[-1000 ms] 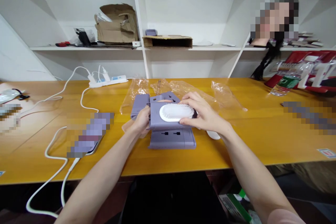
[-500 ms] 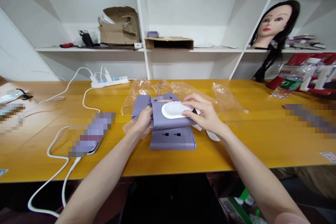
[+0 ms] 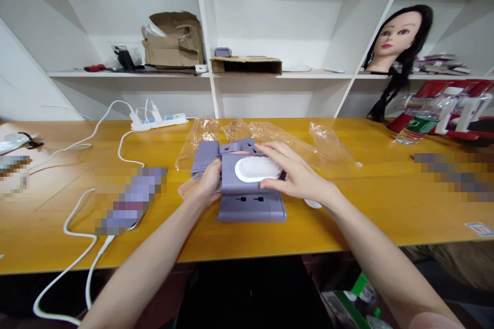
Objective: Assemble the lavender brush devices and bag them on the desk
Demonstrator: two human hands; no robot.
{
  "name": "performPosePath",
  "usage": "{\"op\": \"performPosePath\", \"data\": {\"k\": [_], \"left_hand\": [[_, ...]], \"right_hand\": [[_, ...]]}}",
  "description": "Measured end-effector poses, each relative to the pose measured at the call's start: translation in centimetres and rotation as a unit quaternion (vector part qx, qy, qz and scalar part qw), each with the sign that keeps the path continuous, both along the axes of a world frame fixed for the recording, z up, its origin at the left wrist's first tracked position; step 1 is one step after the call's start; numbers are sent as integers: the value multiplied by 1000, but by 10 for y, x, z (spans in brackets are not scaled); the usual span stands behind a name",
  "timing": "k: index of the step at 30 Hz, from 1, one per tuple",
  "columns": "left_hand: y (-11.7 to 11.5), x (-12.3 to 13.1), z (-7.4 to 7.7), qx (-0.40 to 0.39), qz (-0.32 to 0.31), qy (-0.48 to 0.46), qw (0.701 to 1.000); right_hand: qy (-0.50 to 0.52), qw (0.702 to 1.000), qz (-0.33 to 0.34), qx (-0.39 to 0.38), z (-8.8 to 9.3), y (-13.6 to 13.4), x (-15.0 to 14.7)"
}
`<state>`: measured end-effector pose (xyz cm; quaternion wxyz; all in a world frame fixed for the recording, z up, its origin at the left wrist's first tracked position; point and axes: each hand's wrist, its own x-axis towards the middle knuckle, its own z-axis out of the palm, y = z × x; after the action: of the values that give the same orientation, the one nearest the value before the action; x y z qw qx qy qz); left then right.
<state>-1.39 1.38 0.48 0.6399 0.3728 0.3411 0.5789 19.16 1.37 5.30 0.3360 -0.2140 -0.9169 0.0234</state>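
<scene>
My left hand (image 3: 211, 179) is closed around the left end of a purple plastic housing (image 3: 229, 179), its fingers partly hidden behind it. A white oval brush (image 3: 258, 168), bristles facing up, lies against the top of the housing. My right hand (image 3: 295, 172) curves around the brush's right end, thumb at the near edge and fingers at the far edge. Below, a flat purple panel (image 3: 252, 209) with two dark keyhole slots rests on the table. Other purple parts (image 3: 205, 157) lie behind my left hand, along with a slotted purple piece (image 3: 245, 145).
Clear plastic bags (image 3: 281, 133) and a small spring (image 3: 233, 130) lie behind the parts. A phone (image 3: 133, 200) with a white cable is at left, near a power strip (image 3: 159, 122). A water bottle (image 3: 419, 126) stands at right. Shelving (image 3: 316, 75) rises behind the table (image 3: 347, 216).
My right fingers have spread and shifted around the brush, showing more of its bristles. The housing has come slightly lower. My left hand keeps its hold. The whole view has shifted a little.
</scene>
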Motion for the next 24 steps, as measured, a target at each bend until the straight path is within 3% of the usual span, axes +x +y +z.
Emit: {"op": "performPosePath", "data": {"k": [6,12,14,17,20,24], "left_hand": [[2,-3,0,30,-32,1,999],[0,-7,10,18,-11,1,1000],[-2,-8,17,-36,19,-47,998],[-4,-10,26,-114,81,-139,980],[-5,-10,32,-134,105,-178,969],[-5,-6,31,-139,105,-166,971]], "right_hand": [[3,999,8,45,-4,-2,-11],[-10,1000,-20,10,9,5,8],[70,995,-75,3,14,15,22],[176,960,-212,-47,16,32,47],[73,928,-340,-136,9,41,72],[-63,852,-481,-198,-8,33,88]]}}
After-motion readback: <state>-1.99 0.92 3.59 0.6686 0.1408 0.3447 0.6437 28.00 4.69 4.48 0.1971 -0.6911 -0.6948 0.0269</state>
